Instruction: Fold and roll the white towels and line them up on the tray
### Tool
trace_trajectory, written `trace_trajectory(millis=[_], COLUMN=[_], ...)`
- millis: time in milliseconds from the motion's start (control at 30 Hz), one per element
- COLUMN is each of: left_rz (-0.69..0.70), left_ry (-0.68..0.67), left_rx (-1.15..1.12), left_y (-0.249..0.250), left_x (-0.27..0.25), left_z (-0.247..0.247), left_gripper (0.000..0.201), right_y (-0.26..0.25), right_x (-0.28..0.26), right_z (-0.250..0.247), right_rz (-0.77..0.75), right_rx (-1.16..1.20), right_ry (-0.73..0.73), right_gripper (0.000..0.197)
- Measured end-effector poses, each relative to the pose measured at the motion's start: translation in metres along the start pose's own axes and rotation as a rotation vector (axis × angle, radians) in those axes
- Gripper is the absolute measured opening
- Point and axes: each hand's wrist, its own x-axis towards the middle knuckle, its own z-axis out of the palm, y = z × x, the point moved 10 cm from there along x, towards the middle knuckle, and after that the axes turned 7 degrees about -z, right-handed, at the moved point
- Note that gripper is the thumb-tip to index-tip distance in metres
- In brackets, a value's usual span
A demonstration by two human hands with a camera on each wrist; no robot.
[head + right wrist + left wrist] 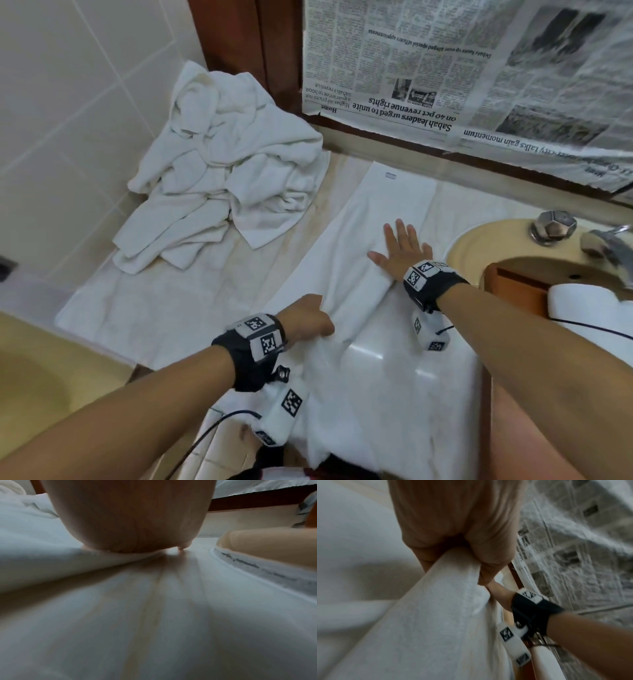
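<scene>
The right hand (400, 248) lies flat, palm down, with straight, spread fingers pressing on a long white terry towel (383, 205) folded into a narrow strip across the pale marble counter (219, 274). The right wrist view shows the heel of that hand (126, 520) resting on the towel's folded edge (42, 563), with bare counter (154, 615) just beside it. The left hand (308, 318) is curled tight around the near part of the same towel, gathering a bunched fold; in the left wrist view its fingers (488, 550) clamp over a raised ridge of the cloth (436, 608). The two hands are apart, the left nearer the body and the right farther along the strip. The towel's near end hangs over the counter's front edge.

To the right, a beige round sink basin (479, 246) is set in the counter, with a metal tap handle (551, 226) on its far rim. An orange-brown wooden tray (517, 284) sits over the basin, and a rolled white towel (582, 301) lies in it at the frame's edge; how many rolls it holds cannot be told.

At the far left of the counter, against the tiled wall (68, 102), a heap of crumpled white towels (222, 164) is piled loosely. Newspaper sheets (445, 68) cover the wall surface behind the counter.
</scene>
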Motion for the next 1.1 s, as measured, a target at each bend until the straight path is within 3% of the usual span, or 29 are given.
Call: trace_trajectory(millis=[133,233,300,400,500,567,667,833,967,1100], left_rz=[-0.023,-0.051,-0.118,-0.202,-0.197,-0.198,-0.215,-0.103,0.046,0.036], left_ry=[-0.122,-0.244,-0.284,-0.230,-0.233,-0.195,-0.118,0.238,0.297,0.386], left_rx=[-0.186,-0.179,-0.073,0.238,0.574,0.700,0.687,0.300,0.213,0.054], left_y=[-0.015,-0.030,-0.050,-0.086,-0.095,-0.094,-0.081,-0.028,-0.002,-0.004], left_x=[-0.003,-0.011,-0.012,-0.005,-0.017,-0.021,-0.018,0.004,0.017,0.016], left_z=[-0.004,0.004,0.002,-0.020,-0.036,-0.045,-0.055,-0.081,-0.075,-0.101], left_gripper=[0.064,0.064,0.062,0.077,0.058,0.043,0.035,0.038,0.019,0.025], right_y=[0.004,0.009,0.013,0.023,0.027,0.027,0.024,0.022,0.025,0.022], right_x=[0.005,0.010,0.013,0.020,0.026,0.026,0.024,0.019,0.012,0.008], right_z=[-0.002,-0.005,-0.009,-0.015,-0.018,-0.020,-0.020,-0.017,-0.013,-0.015], right_rz=[0.006,0.000,-0.006,-0.003,0.006,0.016,0.031,0.040,0.029,0.031], right_rx=[-0.015,-0.019,-0.014,-0.030,-0.031,-0.030,-0.037,-0.052,-0.040,-0.084], right_ry=[0.002,0.000,-0.006,-0.019,-0.008,0.013,0.018,0.033,0.050,0.061], right_gripper=[0.079,0.079,0.079,0.080,0.080,0.079,0.077,0.076,0.079,0.080])
